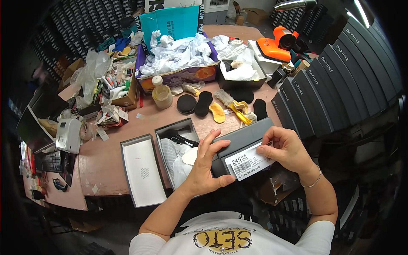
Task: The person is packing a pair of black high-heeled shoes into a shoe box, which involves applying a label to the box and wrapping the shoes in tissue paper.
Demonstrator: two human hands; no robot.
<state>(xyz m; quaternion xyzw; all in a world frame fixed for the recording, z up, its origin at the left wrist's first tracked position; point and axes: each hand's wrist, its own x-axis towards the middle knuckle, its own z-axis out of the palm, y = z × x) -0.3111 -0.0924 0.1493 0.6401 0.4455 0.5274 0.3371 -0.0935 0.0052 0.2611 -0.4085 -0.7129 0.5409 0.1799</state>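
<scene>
A dark grey shoebox (250,132) is tilted up at the table's front edge, with a white barcode label (246,165) against its near side. My left hand (204,165) grips the left end of this box, fingers over the top and thumb near the label's left edge. At the label's upper right, the thumb and forefinger of my right hand (284,151) pinch together on its edge. Left of the box stands an open shoebox (158,132) with a black shoe (186,139) and white wrapping paper (171,155), partly hidden by my left hand. Beside it lies an upturned lid (142,172).
Stacked grey shoeboxes (335,89) rise at the right. Behind my hands lie a yellow-handled brush (233,106), black pads (204,103) and a bottle (161,93). Farther back are a paper-filled carton (178,76) and an orange tool (274,49). A white label printer (68,135) stands left.
</scene>
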